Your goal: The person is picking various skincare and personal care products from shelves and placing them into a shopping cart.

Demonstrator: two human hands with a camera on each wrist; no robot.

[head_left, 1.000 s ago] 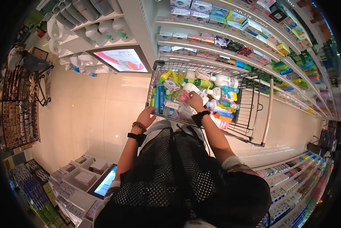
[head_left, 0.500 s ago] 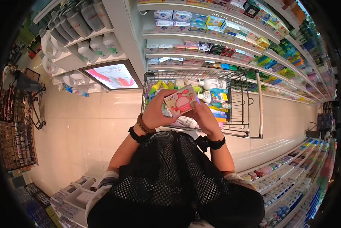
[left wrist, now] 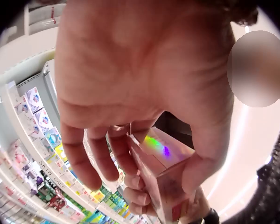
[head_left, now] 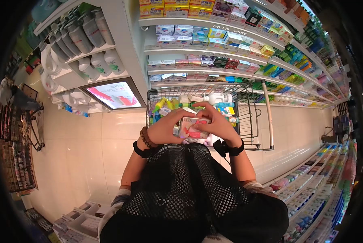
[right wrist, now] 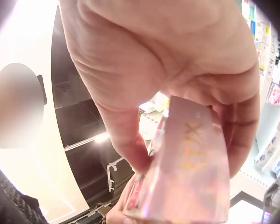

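A pink LUX box (head_left: 194, 128) is held between both hands, in front of the body and over the near side of the cart. My left hand (head_left: 168, 126) grips its left end, thumb on one face and fingers behind. On the box's right side my right hand (head_left: 218, 124) pinches it, the thumb lying across the printed front. In the left wrist view the box (left wrist: 161, 179) shows a shiny, reflective side between thumb and fingers. The right wrist view has the box's narrow side (right wrist: 189, 163) with gold lettering, under the right hand (right wrist: 172, 60).
The wire cart (head_left: 252, 121) holds several bottles and packs, among them a white bottle (head_left: 220, 98). Beyond it stand shelves of boxed goods (head_left: 189, 39). At the left are a lit screen (head_left: 113, 96) and a bottle shelf (head_left: 93, 47). More shelves (head_left: 307, 190) run along the lower right.
The right hand has come up out of the cart with the box, and the left hand has left the cart's edge to grip it too. Since then the box has turned and moved slightly lower in view.
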